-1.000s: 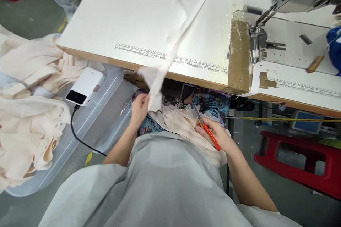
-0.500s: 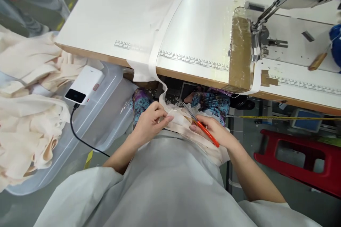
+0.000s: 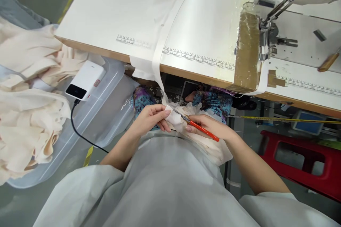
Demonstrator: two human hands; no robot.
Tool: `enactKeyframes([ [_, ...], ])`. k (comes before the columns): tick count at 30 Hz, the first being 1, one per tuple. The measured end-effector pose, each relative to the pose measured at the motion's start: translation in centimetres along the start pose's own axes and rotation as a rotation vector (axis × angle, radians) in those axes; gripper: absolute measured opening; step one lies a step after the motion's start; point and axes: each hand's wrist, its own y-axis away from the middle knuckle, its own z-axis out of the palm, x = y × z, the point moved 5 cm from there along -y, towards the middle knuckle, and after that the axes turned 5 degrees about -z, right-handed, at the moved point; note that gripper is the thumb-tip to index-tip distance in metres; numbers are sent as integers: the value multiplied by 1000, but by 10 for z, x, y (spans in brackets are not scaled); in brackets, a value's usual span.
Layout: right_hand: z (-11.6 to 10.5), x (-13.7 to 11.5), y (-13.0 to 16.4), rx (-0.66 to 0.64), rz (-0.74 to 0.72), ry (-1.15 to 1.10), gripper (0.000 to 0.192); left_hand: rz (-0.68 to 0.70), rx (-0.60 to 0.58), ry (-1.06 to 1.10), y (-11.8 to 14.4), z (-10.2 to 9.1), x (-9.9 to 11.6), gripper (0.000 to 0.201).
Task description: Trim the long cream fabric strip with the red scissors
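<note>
Over my lap, my left hand (image 3: pixel 153 116) pinches the end of a white fabric piece (image 3: pixel 173 117) between thumb and fingers. My right hand (image 3: pixel 206 126) is closed around red-handled scissors (image 3: pixel 204 130), whose metal blades point left and lie against that fabric near my left fingertips. A long white strip (image 3: pixel 159 74) hangs from the table edge down to my left hand. More cream fabric (image 3: pixel 210 145) lies bunched on my lap under my right hand. The blade tips are partly hidden at the fabric.
A white table (image 3: pixel 128 10) with printed rulers spans the front, a sewing machine (image 3: pixel 277 32) at its right. On the left, a clear plastic bin (image 3: pixel 112 78) holds cream fabric pieces (image 3: pixel 32 117); a white power bank (image 3: pixel 86 79) with a black cable rests there. A red stool (image 3: pixel 301 163) stands right.
The scissors have turned flatter, and their blades have moved left and down onto the fabric. My left hand has lifted the fabric's white end between the hands. The view has shifted slightly.
</note>
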Motion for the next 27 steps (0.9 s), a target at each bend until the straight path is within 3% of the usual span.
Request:
enactKeyframes([
  [8,3,0,-5,3,4,33,54,-12,14,-5,-2,-8,-3,34],
  [27,7,-3,1,178,64,352,56,5,13,-20,-5,-10,-3,32],
])
